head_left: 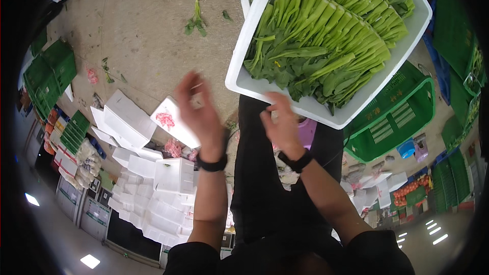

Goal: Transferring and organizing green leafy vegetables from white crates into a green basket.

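My left hand (199, 114) is raised over the floor, left of the white foam box (235, 66), and touches nothing that I can see. Motion blurs it, but its fingers look loosely curled and apart. My right hand (282, 127) is beside the near edge of the box, thumb and fingers apart, with nothing visible in it. Contact with the rim cannot be made out. Inside the box lie rows of leafy green vegetables (326, 30) with thick pale stems, packed side by side. Each wrist wears a dark band.
A green plastic crate (389, 114) stands right of the box. White foam boxes (173, 175) are piled at the left, near a white lid (175, 122) with pink strips (165, 120). Loose greens (196, 20) lie on the floor. Green crates (48, 74) stand far left.
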